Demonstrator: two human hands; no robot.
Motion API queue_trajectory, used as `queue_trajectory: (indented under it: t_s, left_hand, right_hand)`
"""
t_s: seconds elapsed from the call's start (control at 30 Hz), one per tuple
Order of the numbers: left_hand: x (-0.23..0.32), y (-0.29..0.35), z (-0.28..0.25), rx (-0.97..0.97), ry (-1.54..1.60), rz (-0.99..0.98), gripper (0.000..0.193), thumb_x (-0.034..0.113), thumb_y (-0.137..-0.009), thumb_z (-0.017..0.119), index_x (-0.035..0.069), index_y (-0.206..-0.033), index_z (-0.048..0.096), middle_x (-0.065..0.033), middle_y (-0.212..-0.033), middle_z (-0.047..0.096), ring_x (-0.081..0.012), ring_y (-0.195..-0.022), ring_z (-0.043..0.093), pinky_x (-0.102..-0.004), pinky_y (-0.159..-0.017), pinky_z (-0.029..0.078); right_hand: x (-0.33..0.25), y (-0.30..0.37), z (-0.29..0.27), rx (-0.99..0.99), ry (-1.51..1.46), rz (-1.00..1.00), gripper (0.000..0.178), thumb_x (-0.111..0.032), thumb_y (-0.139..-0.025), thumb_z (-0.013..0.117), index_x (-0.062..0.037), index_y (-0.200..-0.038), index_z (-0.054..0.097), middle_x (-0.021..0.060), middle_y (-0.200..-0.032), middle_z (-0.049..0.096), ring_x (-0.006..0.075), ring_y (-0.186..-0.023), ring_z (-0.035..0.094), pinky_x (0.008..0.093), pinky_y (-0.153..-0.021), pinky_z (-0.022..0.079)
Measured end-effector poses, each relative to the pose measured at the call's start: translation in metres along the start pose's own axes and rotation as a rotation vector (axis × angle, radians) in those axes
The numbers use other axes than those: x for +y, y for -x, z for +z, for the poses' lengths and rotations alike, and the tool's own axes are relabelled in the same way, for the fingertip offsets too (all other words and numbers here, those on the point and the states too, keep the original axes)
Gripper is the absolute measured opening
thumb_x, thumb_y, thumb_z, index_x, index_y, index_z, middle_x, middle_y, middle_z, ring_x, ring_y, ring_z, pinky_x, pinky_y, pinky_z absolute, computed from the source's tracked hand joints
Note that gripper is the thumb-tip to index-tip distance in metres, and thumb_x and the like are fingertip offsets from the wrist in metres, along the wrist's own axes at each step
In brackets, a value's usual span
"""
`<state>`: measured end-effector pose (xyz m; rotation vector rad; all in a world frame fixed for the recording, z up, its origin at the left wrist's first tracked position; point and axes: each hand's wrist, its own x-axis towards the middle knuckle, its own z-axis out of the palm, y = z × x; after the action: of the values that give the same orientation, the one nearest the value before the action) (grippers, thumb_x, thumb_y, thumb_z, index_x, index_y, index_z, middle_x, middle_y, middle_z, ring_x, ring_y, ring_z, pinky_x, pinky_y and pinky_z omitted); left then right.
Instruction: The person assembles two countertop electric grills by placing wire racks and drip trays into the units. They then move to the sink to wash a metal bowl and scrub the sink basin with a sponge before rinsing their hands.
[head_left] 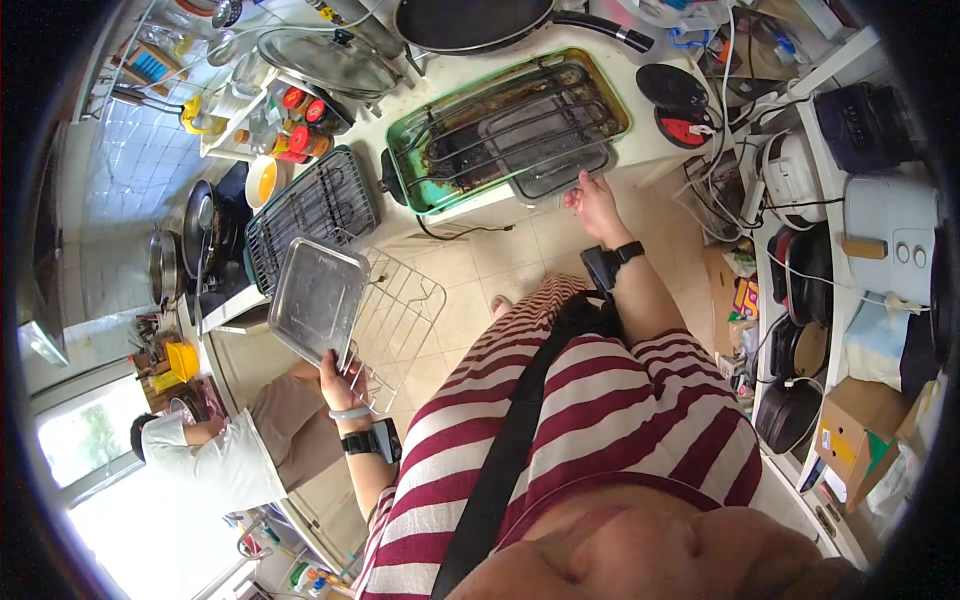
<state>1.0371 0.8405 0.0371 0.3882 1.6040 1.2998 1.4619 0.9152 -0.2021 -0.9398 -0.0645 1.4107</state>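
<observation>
At the lower left my left hand (342, 385) is closed around the edges of a shallow rectangular metal tray (318, 295) and a wire rack (408, 305), both held up together over the floor. My right hand (597, 208) grips the near edge of a dark grey rectangular tray (560, 172) with fingers and thumb. That tray slants over the near rim of a long green electric grill (405, 150), whose pan is stained brown and black. Black heating bars (530, 105) cross the grill. A power cord (470, 236) hangs from its left end.
Left of the grill lies a dark green basket with wire racks (315, 205). A large frying pan (470, 25) sits behind it, and a black-and-red round pan (680, 105) to the right. Shelves at right hold a toaster (890, 230). Another person (215, 455) is at lower left.
</observation>
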Motion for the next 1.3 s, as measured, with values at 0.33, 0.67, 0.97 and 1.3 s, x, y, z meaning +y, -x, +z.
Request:
queue_trajectory:
  t_s: [0.33,0.67,0.97,1.3]
  left_hand:
    - [-0.015,0.008,-0.046,0.045,-0.011,0.087,0.01,0.016,-0.084,0.051,0.007,-0.079,0.049,-0.0022,-0.068,0.051,-0.0127,-0.054,0.05,-0.0229,-0.043,0.038]
    - [-0.013,0.003,-0.044,0.042,-0.012,0.054,0.011,0.016,-0.084,0.05,0.005,-0.085,0.051,-0.004,-0.075,0.057,-0.0175,-0.064,0.059,-0.0228,-0.043,0.04]
    - [-0.011,-0.008,-0.041,0.005,-0.084,0.06,0.013,0.017,-0.083,0.053,0.004,-0.086,0.052,-0.0038,-0.076,0.056,-0.0159,-0.064,0.058,-0.0245,-0.045,0.04]
    - [-0.012,-0.022,-0.046,-0.014,-0.08,0.005,0.014,0.02,-0.081,0.055,0.006,-0.081,0.051,-0.0022,-0.071,0.053,-0.0132,-0.056,0.051,-0.0239,-0.044,0.039]
  right_hand:
    - [-0.006,-0.022,0.032,0.289,0.168,-0.306,0.022,-0.005,-0.083,0.054,-0.0002,-0.093,0.035,0.0116,-0.071,0.053,0.0178,-0.054,0.057,0.0277,-0.047,0.05]
    - [-0.001,-0.04,0.023,0.398,-0.016,-0.562,0.038,0.007,-0.074,0.058,-0.0035,-0.102,0.035,0.0095,-0.081,0.051,0.0172,-0.063,0.056,0.0299,-0.058,0.05]
    - [0.006,0.002,0.055,-0.005,1.593,-1.196,0.013,-0.022,-0.076,0.059,-0.0103,-0.082,0.058,0.0059,-0.065,0.055,0.0201,-0.057,0.055,0.0309,-0.052,0.046]
    - [0.005,0.003,0.08,-0.197,2.075,-0.632,0.057,-0.035,-0.083,0.048,-0.0147,-0.132,0.03,0.0065,-0.062,0.059,0.0219,-0.053,0.057,0.0354,-0.046,0.043]
